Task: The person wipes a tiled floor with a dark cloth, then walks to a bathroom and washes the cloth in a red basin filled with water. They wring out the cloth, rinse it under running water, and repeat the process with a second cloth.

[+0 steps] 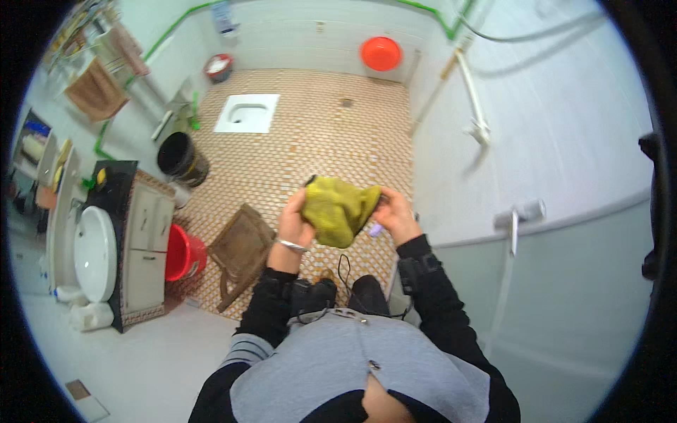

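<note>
A yellow-green cloth [338,211] with dark edging is bunched between my hands, in front of my body and above the tiled floor. My left hand [295,219] grips its left side, fingers partly hidden behind the fabric. On the other side, my right hand [396,214] pinches a dark-edged corner. A small light-purple object [376,229] shows just below my right hand; I cannot tell whether it is held or lies beyond. Dark cords hang near my legs.
A brown mat [243,238] lies on the floor at left, beside a red bucket [185,254] and a sink cabinet [149,217]. Farther off are a black bin [182,158], a squat toilet [247,113] and a red basin [381,53]. A door with a handle [515,219] stands at right.
</note>
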Demonstrator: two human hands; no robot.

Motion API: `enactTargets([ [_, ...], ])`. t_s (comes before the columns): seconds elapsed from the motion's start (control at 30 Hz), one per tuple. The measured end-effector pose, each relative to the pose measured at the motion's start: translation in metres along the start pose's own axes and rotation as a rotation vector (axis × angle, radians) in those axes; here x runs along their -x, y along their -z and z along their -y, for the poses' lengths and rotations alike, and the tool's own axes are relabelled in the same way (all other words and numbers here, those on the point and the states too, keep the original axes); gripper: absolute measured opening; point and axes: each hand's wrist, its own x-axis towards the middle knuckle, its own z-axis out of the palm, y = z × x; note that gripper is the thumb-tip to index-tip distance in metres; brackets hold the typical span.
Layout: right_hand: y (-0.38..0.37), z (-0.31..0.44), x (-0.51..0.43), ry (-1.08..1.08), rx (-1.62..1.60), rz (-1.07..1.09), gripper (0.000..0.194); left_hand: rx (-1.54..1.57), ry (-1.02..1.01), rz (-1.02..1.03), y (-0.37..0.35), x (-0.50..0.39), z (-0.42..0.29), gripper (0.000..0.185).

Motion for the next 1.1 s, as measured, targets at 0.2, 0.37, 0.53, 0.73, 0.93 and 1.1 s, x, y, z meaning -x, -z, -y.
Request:
enactTargets([
  [0.2,-0.063,0.075,-0.128,-0.01,0.075,-0.026,0.022,-0.028,-0.104,-0.108,-0.019,-0.123,-0.038,0.041],
  [0.37,-0.098,0.134,-0.236,-0.11,0.132,-0.027,0.026,0.053,-0.127,-0.047,-0.02,-0.228,-0.063,0.042],
  [0.53,-0.148,0.198,-0.332,-0.231,0.205,0.076,0.029,0.114,-0.243,-0.144,-0.037,-0.321,-0.095,0.032],
  [0.73,-0.173,0.263,-0.455,-0.315,0.299,0.169,0.024,0.172,-0.214,-0.054,-0.054,-0.425,-0.142,0.044],
  [0.93,-0.199,0.325,-0.561,-0.178,0.461,0.016,0.036,0.066,-0.243,-0.082,-0.038,-0.563,-0.195,0.044],
  [1.1,-0.196,0.428,-0.667,-0.039,0.442,-0.191,0.025,0.058,-0.137,-0.06,-0.041,-0.683,-0.225,0.045],
])
